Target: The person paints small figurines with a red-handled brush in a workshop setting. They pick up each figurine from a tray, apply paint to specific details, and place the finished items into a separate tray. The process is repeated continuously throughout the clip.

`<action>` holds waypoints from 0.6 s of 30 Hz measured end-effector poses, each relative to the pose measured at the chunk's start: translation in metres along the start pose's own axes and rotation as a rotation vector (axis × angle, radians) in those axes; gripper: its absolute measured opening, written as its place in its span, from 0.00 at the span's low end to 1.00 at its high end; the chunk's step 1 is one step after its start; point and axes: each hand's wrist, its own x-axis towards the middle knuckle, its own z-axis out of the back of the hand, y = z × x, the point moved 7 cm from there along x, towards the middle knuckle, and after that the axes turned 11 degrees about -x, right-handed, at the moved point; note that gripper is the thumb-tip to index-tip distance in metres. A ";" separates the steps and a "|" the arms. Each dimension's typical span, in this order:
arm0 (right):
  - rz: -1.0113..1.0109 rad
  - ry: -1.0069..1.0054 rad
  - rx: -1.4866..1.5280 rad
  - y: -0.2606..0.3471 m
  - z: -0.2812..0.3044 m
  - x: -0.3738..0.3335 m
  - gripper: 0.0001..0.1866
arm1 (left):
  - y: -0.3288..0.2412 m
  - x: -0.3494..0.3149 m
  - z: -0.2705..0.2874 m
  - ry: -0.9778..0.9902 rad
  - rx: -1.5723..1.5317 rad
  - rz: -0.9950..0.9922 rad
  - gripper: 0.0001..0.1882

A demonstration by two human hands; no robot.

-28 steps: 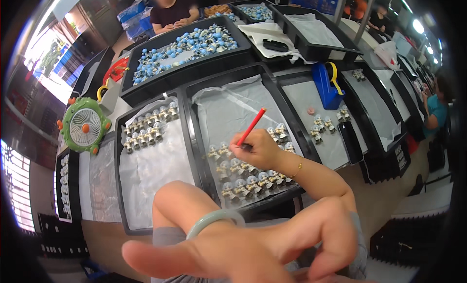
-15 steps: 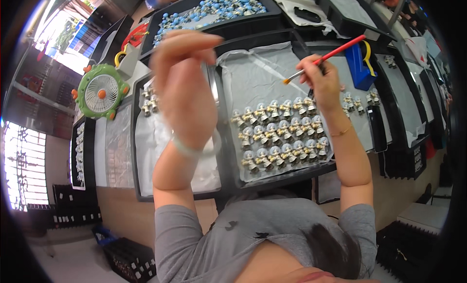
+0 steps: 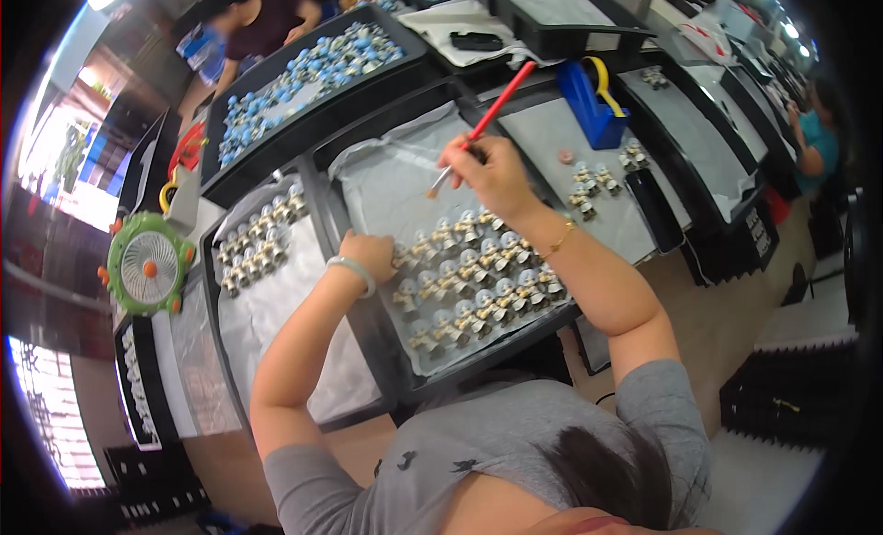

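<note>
My right hand (image 3: 492, 176) holds a thin paintbrush (image 3: 501, 103) with a red handle. The brush tip points down and left, over the grey lining of the middle black tray (image 3: 363, 149). Small figurines (image 3: 469, 264) with pale blue-grey heads and white-and-gold bodies stand there in three rows. At the left end of the far row, my left hand (image 3: 370, 254) has its fingers curled round the outermost figurine (image 3: 402, 257), which they partly cover.
A left tray (image 3: 303, 351) holds more figurines in its far part. Beyond lies a large tray of blue-and-white pieces (image 3: 322, 70). A green fan (image 3: 147, 264) stands at left. On the right are a blue tape dispenser (image 3: 589, 107), several loose figurines and a black oblong case (image 3: 655, 208). A person (image 3: 262, 24) sits opposite.
My left hand has come down from above the trays to the far row's left end. The right hand still holds the paintbrush. The whole view has shifted and turned.
</note>
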 end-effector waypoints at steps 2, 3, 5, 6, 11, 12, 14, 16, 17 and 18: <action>0.020 0.016 0.065 0.007 -0.004 -0.003 0.11 | -0.001 0.000 0.004 -0.039 -0.032 -0.022 0.14; 0.020 0.019 0.058 0.009 -0.002 -0.005 0.11 | -0.002 -0.001 0.005 -0.056 -0.050 -0.024 0.13; 0.020 0.029 0.045 0.013 -0.001 -0.007 0.11 | -0.006 0.000 0.011 -0.096 -0.024 -0.019 0.13; 0.020 0.037 0.024 0.013 -0.003 -0.008 0.12 | -0.008 0.000 0.013 -0.116 -0.012 -0.017 0.13; 0.030 0.041 0.052 0.006 -0.009 -0.010 0.12 | -0.010 -0.006 0.017 -0.270 -0.010 -0.050 0.17; 0.028 0.047 0.070 0.004 -0.010 -0.010 0.12 | -0.015 -0.007 0.019 -0.265 0.014 -0.054 0.15; 0.036 0.037 0.062 0.007 -0.009 -0.010 0.12 | -0.023 -0.011 0.023 -0.256 0.059 -0.051 0.11; 0.039 0.036 0.059 0.010 -0.009 -0.011 0.12 | -0.025 -0.013 0.025 -0.293 0.044 -0.091 0.10; 0.035 0.040 0.059 0.010 -0.009 -0.011 0.12 | -0.025 -0.014 0.025 -0.300 0.021 -0.085 0.10; 0.031 0.045 0.058 0.011 -0.009 -0.012 0.12 | -0.026 -0.015 0.025 -0.307 -0.002 -0.077 0.10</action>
